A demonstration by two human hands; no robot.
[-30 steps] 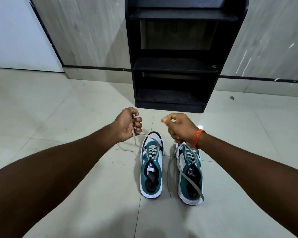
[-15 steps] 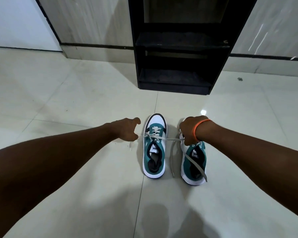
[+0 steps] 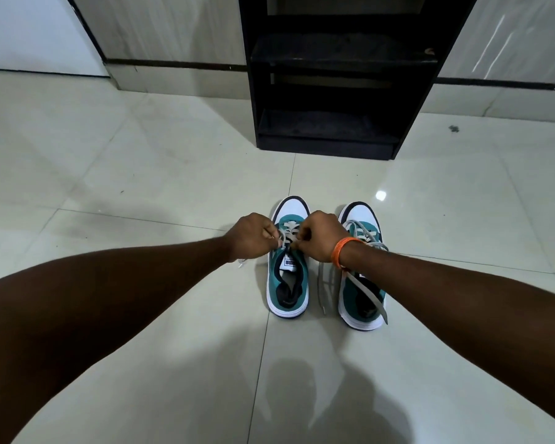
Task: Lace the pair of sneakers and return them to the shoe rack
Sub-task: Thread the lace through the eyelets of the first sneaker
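Note:
Two teal and white sneakers stand side by side on the tiled floor, toes toward the rack. Over the left sneaker [image 3: 288, 283] my left hand [image 3: 252, 236] and my right hand [image 3: 321, 234] are close together, each pinching an end of its grey lace [image 3: 284, 236] above the tongue. One lace tip shows on the floor below my left wrist. The right sneaker [image 3: 362, 293] has its lace [image 3: 370, 293] lying loose across the shoe and down onto the floor between the pair. An orange band circles my right wrist.
A black shoe rack [image 3: 327, 145] with open shelves stands against the wall straight ahead of the sneakers. Glossy light floor tiles [image 3: 141, 187] spread all around. A small dark speck lies on the floor at the right of the rack.
My hands, which held the lace stretched out wide to both sides, have come together over the left sneaker's tongue. The camera has tilted slightly down.

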